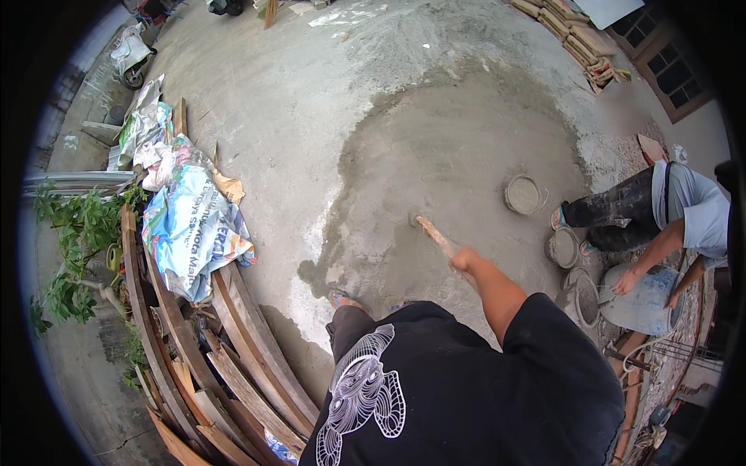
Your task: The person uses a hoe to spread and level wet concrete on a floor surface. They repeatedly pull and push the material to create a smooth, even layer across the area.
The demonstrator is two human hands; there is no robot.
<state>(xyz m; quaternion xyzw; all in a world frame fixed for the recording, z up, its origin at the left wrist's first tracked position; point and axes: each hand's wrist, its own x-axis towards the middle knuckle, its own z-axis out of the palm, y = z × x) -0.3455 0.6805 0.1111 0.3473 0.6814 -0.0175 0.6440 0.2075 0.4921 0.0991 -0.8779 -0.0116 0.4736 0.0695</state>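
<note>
My right hand (466,260) is closed around a pale wooden handle (435,236). The handle slants away from me, its far end over wet grey mortar (451,147) spread on the ground. Whatever head the tool has does not show, so its kind is unclear. My left hand is out of view, and my torso in a black T-shirt covers the near middle. Right of the handle, a round bucket (524,195) of grey mix stands in the mortar. Two more buckets, a smaller one (561,248) and a nearer one (580,298), stand beyond my right arm.
At right, a co-worker (695,206) bends with both hands on a large blue-grey tub (645,299). Long wooden planks (256,334) and a printed plastic sheet (194,225) lie at left, beside a leafy plant (74,256). Stacked sacks (571,31) sit far right.
</note>
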